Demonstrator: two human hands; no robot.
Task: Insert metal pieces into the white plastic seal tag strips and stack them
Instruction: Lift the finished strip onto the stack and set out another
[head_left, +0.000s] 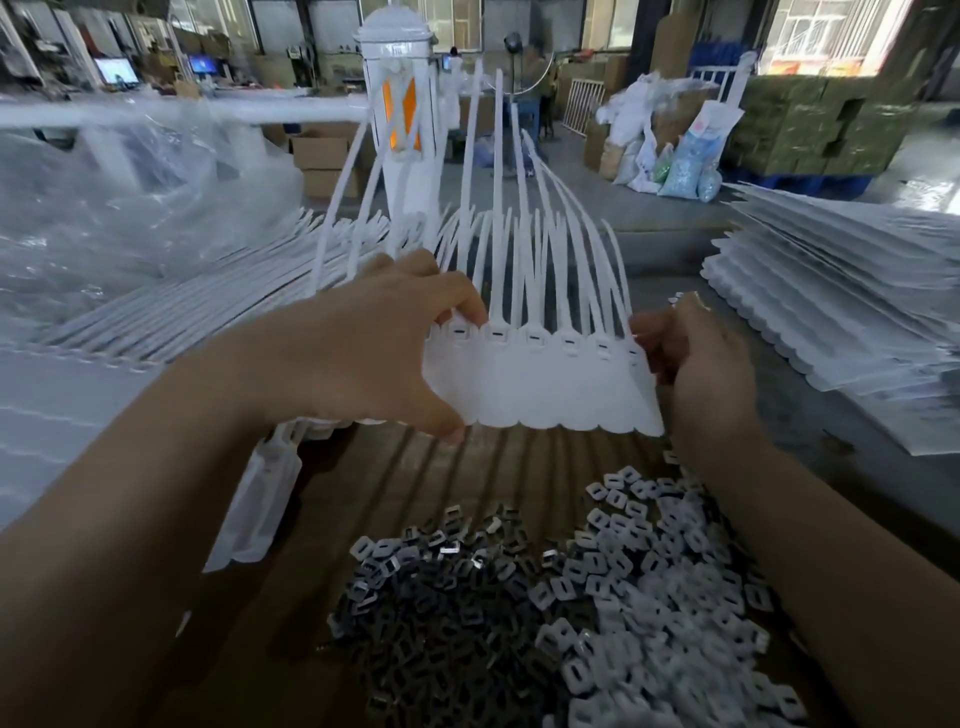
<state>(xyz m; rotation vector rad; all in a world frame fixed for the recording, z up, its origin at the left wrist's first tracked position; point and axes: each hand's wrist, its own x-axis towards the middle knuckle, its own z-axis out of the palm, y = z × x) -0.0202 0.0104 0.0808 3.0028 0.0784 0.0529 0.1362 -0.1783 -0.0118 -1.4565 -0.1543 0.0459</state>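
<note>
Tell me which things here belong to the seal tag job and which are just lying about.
Job: tag strip held by left hand and right hand; dark metal pieces; white plastic pieces; stacked strips.

Lying about: plastic sheeting, cardboard boxes, sacks.

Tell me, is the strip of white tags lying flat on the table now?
No. The left hand and the right hand hold the strip of white tags by its ends, raised above the table.

matt white plastic strip (540, 384), shiny metal pieces (441, 597)
</note>
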